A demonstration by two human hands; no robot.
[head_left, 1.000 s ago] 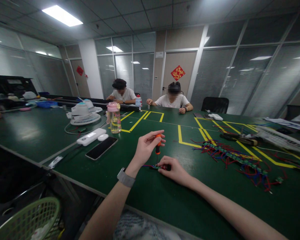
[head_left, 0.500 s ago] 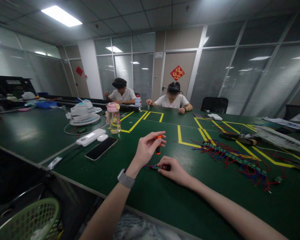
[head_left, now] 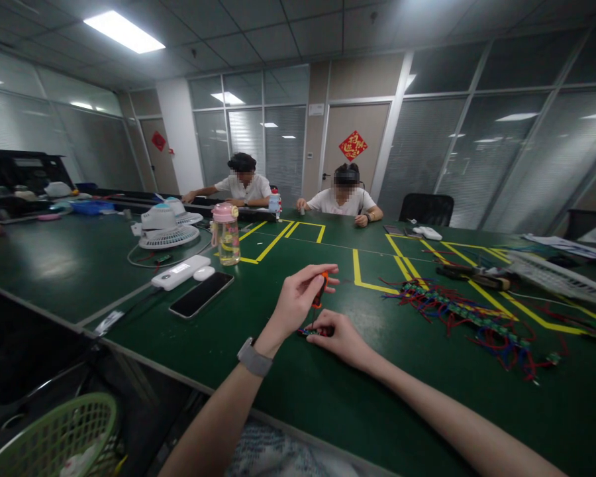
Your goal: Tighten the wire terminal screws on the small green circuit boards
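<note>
My left hand (head_left: 300,298) grips an orange and black screwdriver (head_left: 320,295) by its handle, tilted, with the shaft pointing down. Just below and to the right, my right hand (head_left: 338,336) pinches a small green circuit board with wires (head_left: 308,331) on the green table. The screwdriver's tip is too small to make out against the board. To the right lies a long row of green boards with red and blue wires (head_left: 467,311).
On the left are a black phone (head_left: 201,295), a white power strip (head_left: 181,272), a pink-lidded bottle (head_left: 227,235) and white fans (head_left: 167,228). Pliers (head_left: 471,275) lie at the right. Two people sit across the table (head_left: 258,318). A green basket (head_left: 54,437) stands below the near edge.
My left hand has moved slightly right and the screwdriver leans more. The board has shifted a little within my right hand's pinch. One person across the table has stretched an arm to the left.
</note>
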